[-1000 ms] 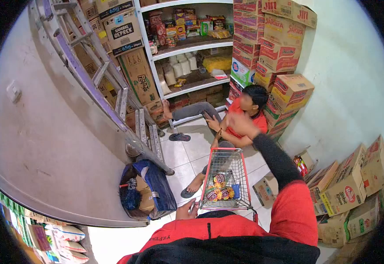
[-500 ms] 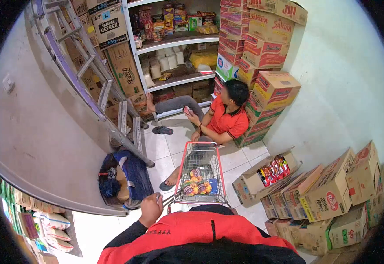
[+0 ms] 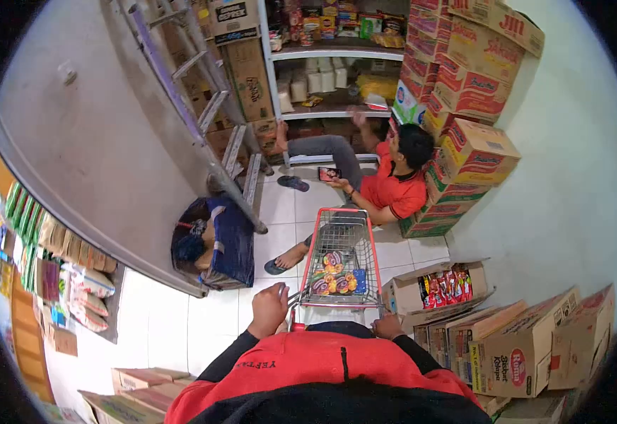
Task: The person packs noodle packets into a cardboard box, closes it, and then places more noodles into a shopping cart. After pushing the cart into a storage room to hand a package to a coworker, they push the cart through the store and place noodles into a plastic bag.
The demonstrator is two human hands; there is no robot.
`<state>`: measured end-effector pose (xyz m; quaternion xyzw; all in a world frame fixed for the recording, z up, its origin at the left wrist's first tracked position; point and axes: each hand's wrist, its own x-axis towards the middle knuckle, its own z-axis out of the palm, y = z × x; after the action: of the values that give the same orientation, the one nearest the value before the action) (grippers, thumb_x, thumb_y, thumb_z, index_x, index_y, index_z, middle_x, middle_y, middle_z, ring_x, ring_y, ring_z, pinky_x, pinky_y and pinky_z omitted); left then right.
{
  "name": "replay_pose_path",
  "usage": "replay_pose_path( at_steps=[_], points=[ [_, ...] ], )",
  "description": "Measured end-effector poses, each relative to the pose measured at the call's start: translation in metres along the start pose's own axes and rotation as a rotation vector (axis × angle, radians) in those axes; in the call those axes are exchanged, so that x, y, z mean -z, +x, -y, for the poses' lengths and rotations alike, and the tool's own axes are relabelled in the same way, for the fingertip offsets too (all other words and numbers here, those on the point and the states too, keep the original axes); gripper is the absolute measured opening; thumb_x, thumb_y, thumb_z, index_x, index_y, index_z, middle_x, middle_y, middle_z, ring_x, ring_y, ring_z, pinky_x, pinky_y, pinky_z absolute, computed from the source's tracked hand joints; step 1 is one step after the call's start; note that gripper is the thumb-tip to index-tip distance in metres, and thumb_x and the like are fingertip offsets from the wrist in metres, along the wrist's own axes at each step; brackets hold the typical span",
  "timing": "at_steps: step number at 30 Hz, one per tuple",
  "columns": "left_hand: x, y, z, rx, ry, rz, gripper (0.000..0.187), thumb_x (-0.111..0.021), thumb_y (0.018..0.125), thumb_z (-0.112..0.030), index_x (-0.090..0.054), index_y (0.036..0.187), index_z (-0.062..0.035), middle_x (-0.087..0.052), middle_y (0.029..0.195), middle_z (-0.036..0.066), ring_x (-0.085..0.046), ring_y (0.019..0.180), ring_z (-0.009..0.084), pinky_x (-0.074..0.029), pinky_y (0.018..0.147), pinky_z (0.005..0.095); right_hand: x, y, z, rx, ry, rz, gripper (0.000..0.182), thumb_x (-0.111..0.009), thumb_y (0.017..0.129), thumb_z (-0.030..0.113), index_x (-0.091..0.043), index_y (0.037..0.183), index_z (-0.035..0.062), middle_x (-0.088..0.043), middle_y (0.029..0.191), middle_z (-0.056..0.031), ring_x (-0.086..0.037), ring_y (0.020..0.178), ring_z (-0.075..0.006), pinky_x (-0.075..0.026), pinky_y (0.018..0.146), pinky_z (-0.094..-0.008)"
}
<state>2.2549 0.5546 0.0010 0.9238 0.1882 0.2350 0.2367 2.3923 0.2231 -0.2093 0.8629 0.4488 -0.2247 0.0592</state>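
Note:
A small wire shopping cart [image 3: 375, 256] with a red rim stands right in front of me. Inside its basket lie several orange-and-purple snack packs [image 3: 334, 284] and a blue packet [image 3: 359, 277]. My left hand [image 3: 269, 311] is closed around the left end of the cart's handle, thumb uppermost. At the handle's right end, my right hand [image 3: 387, 326] has its fingers curled on it, partly hidden by my sleeve and body.
A seated person in a red shirt [image 3: 393, 185] holds a phone [image 3: 329, 174], one leg beside the cart. Stacked cartons [image 3: 474, 159] and an open box of red packets [image 3: 409, 305] line the right. A ladder [image 3: 213, 113] and dark bin [image 3: 232, 247] stand left; shelves [image 3: 336, 54] behind.
My view has turned left, and scene items appear shifted right. My right hand has come into sight at the handle. The seated person has raised one hand toward the shelf and tilted the phone.

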Motion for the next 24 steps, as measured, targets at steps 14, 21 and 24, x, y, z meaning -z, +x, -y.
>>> replay_pose_path(
  at_steps=[14, 21, 24],
  points=[
    [0.003, -0.021, 0.002, 0.096, -0.209, 0.043, 0.027, -0.053, 0.086, -0.018, -0.057, 0.105, 0.0009, -0.062, 0.093, 0.019, -0.063, 0.08, 0.0311, -0.048, 0.069, 0.0366, 0.03, -0.028, 0.029, -0.131, 0.072, 0.21, 0.054, -0.052, 0.077, 0.057, -0.057, 0.099, 0.0078, -0.061, 0.099, -0.0124, -0.056, 0.096, -0.0295, -0.043, 0.077, -0.0459],
    [0.012, -0.072, 0.01, -0.042, -0.38, -0.089, 0.028, -0.044, 0.09, -0.017, -0.054, 0.107, 0.0025, -0.058, 0.096, 0.022, -0.056, 0.089, 0.0364, -0.044, 0.077, 0.0401, 0.001, -0.044, 0.047, -0.217, 0.077, 0.153, 0.059, -0.048, 0.079, 0.06, -0.054, 0.111, 0.011, -0.057, 0.111, -0.0074, -0.046, 0.111, -0.0263, -0.032, 0.088, -0.0554],
    [0.012, -0.124, 0.027, -0.017, -0.449, -0.223, 0.031, -0.04, 0.092, -0.02, -0.053, 0.11, 0.0024, -0.057, 0.101, 0.022, -0.054, 0.094, 0.0377, -0.041, 0.083, 0.0407, -0.007, -0.052, 0.06, -0.208, 0.096, 0.102, 0.058, -0.049, 0.079, 0.059, -0.055, 0.109, 0.0106, -0.058, 0.108, -0.0088, -0.047, 0.11, -0.0263, -0.032, 0.087, -0.0561]
  ],
)
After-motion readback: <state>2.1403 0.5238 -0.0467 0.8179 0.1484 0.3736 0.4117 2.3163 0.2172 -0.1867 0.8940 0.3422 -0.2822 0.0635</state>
